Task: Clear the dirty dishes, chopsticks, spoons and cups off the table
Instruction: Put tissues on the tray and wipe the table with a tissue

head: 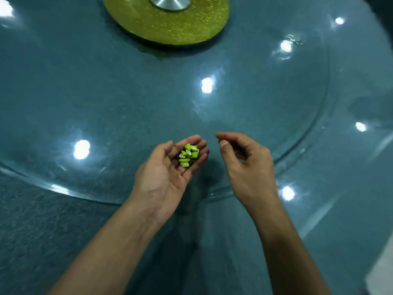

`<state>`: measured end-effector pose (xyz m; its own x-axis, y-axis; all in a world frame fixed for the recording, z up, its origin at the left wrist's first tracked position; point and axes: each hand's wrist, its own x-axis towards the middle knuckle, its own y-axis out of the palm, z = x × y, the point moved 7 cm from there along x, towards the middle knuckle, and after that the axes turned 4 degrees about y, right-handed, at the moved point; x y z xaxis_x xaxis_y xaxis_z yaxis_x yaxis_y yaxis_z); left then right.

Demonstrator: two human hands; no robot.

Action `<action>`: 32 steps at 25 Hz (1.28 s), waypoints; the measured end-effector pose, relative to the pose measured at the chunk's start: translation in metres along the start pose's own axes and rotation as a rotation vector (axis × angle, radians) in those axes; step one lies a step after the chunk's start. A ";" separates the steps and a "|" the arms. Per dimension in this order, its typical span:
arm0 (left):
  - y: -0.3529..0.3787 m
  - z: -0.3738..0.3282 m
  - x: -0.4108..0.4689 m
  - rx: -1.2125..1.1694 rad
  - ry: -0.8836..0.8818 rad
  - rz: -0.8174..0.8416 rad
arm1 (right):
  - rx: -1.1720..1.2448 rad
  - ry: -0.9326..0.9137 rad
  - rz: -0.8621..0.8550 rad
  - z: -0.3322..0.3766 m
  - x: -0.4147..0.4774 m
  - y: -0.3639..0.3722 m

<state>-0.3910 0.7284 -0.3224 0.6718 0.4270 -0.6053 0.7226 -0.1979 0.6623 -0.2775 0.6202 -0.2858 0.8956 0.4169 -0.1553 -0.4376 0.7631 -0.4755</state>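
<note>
A small heap of green pieces [188, 154], cut short and pale at some ends, lies in the left hand [168, 167]. The heap is a little longer than wide, and its long axis runs from the palm toward the fingertips, away from the person. The single pieces point in mixed directions.

The left hand is palm up, with its fingers [196, 145] close together and slightly curled, so they make a shallow cup; the green pieces rest on the fingers just beyond the palm. The hand does not close over them.

The right hand [244, 160] is just to the right of the green pieces, apart from them and not touching the left hand. Its back is turned up, the fingers are loosely bent inward and the thumb is near the forefinger. I see nothing between them, but the inside of this hand is partly hidden.

Both hands hover over a round glass turntable [106, 103], near its front edge. The glass lies on a tabletop [42, 220] with a blue-green, rough-looking cloth. Beyond the green pieces, at the middle of the glass, there is a yellow-green glittering disc [170, 24] with a metal hub [169, 2]. Bright spots of ceiling lamps are reflected in the glass all around the hands.
</note>
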 end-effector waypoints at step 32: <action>0.043 0.390 -0.210 0.681 -0.606 0.333 | -0.255 0.410 -0.535 -0.254 -0.330 -0.320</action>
<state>-0.4376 0.2867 -0.3392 0.6910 -0.2329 -0.6843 0.2915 -0.7765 0.5586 -0.4131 0.1134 -0.3021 0.9617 -0.2395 -0.1332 0.0572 0.6510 -0.7569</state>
